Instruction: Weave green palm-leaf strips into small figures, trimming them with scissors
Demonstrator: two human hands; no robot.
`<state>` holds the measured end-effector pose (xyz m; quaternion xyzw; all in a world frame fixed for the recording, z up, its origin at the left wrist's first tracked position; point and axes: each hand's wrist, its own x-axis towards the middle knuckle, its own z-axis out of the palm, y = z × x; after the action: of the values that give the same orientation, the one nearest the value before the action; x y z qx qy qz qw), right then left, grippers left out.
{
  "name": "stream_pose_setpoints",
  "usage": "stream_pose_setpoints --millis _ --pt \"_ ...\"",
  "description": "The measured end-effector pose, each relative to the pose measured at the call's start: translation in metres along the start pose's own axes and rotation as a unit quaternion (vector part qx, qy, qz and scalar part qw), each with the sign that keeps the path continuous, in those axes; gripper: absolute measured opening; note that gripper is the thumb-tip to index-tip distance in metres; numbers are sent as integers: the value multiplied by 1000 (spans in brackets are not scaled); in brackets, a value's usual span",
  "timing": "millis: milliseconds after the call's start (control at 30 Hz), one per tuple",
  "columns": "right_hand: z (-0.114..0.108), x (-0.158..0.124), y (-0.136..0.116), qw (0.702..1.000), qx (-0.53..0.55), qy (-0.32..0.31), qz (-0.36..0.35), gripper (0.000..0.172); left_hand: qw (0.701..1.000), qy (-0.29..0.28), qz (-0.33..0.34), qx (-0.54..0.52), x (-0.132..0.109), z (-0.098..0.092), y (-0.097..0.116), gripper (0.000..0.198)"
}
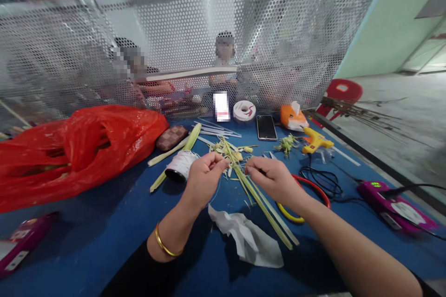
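The left hand [205,176] and right hand [273,178] have fingertips pinched; whether either grip holds thread, I cannot tell. Between them lie leaf strips [261,203], apparently split but unbundled, with scraps [223,146] just beyond.

contents of left hand [204,178] unclear, red bag [121,134] partly off-frame

Left hand [205,178] pinched, thumb against forefinger; right hand [271,177] just apart, fingers curled.
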<state>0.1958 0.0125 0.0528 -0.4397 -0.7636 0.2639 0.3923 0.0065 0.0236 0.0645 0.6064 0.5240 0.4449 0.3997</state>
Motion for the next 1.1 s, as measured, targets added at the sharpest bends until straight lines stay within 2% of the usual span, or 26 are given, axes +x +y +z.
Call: stream_pose_setpoints --millis 133,333,467,567,667,800,900,967,1033,1100 --pt "-9 1 6 999 -24 29 21 20 998 49 -2 -36 5 -8 0 22" --pt "-18 5 17 995 -86 41 26 20 998 40 -23 -44 11 -10 -5 21" --pt "-35 10 34 981 -143 101 79 22 997 72 -21 -23 15 -14 -10 21" --pt "-47 12 48 955 -219 149 136 24 997 63 -37 -24 16 -14 -10 19" --pt "-49 13 58 925 -308 153 160 23 997 44 -54 -28 15 -11 -8 17" --pt "-40 14 61 927 -327 128 128 22 997 22 -64 -36 13 -6 -7 18" --pt "-32 13 54 951 -258 142 97 21 997 1 -69 -34 10 -1 -6 17" --pt "-23 11 45 981 -134 136 43 32 997 -19 -68 -27 7 2 -7 17" --pt "-10 8 35 996 14 84 9 46 997 -42 -60 -18 5 5 -7 19" --pt "5 5 27 991 127 11 32 34 997 -64 -46 -12 3 8 -7 21"
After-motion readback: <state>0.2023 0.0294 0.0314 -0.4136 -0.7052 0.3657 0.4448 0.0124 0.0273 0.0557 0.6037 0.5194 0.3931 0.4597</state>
